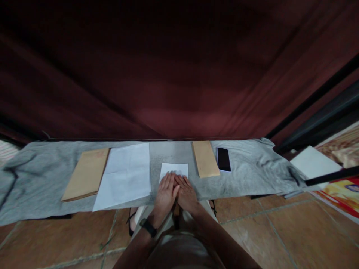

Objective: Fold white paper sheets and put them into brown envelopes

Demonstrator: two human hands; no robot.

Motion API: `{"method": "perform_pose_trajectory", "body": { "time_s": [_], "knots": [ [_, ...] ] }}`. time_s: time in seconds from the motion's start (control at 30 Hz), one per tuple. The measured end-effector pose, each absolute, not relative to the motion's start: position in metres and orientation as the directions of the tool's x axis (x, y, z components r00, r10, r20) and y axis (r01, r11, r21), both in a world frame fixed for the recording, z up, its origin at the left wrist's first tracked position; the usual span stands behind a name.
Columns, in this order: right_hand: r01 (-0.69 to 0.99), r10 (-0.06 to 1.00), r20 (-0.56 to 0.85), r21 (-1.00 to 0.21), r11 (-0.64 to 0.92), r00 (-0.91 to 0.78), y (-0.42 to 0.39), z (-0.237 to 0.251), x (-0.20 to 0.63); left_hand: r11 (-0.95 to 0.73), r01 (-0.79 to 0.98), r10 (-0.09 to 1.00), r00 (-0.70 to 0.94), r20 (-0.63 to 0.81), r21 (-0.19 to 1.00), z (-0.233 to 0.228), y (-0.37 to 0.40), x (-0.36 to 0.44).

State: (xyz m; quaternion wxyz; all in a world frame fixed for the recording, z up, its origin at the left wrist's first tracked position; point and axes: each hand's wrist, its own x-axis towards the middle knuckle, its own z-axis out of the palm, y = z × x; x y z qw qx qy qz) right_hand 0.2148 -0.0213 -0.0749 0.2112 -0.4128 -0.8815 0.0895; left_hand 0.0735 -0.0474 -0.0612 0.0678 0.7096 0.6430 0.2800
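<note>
A small folded white paper (174, 170) lies on the grey cloth (246, 175) at the table's near edge. My left hand (165, 193) and my right hand (185, 192) both rest flat on its near half, fingers together and side by side, pressing it down. A black watch (147, 227) sits on my left wrist. A large white sheet (125, 173) lies just left of my hands. A narrow brown envelope (205, 158) lies just right of them.
A large brown envelope (86, 173) lies at the left of the cloth. A black phone (223, 159) lies beside the narrow envelope. A dark red curtain (168, 74) hangs behind the table. White paper (312, 164) sits on a surface at far right. Tiled floor below.
</note>
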Motion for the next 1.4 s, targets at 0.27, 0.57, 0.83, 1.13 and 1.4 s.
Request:
{"method": "perform_pose_trajectory", "body": {
  "time_s": [0.27, 0.57, 0.83, 1.13, 1.4],
  "knots": [
    [0.758, 0.804, 0.292, -0.280, 0.590, -0.518, -0.024, -0.080, 0.226, -0.192, 0.949, 0.941, 0.107, 0.320, 0.248, -0.086, -0.049, 0.070],
    [0.811, 0.807, 0.408, -0.221, 0.542, -0.427, -0.030, -0.088, 0.248, -0.102, 0.970, 0.931, 0.015, 0.366, 0.221, -0.089, -0.056, 0.063],
    [0.827, 0.823, 0.426, -0.246, 0.505, -0.376, -0.033, -0.090, 0.255, -0.045, 0.973, 0.919, -0.049, 0.392, 0.226, -0.088, -0.063, 0.053],
    [0.789, 0.829, 0.360, -0.298, 0.537, -0.428, -0.016, -0.071, 0.230, -0.151, 0.948, 0.951, 0.062, 0.304, 0.281, -0.067, -0.043, 0.067],
    [0.758, 0.785, 0.286, -0.225, 0.613, -0.550, 0.007, -0.082, 0.210, -0.186, 0.936, 0.982, 0.164, 0.098, 0.299, -0.063, -0.013, 0.073]
  ]
}}
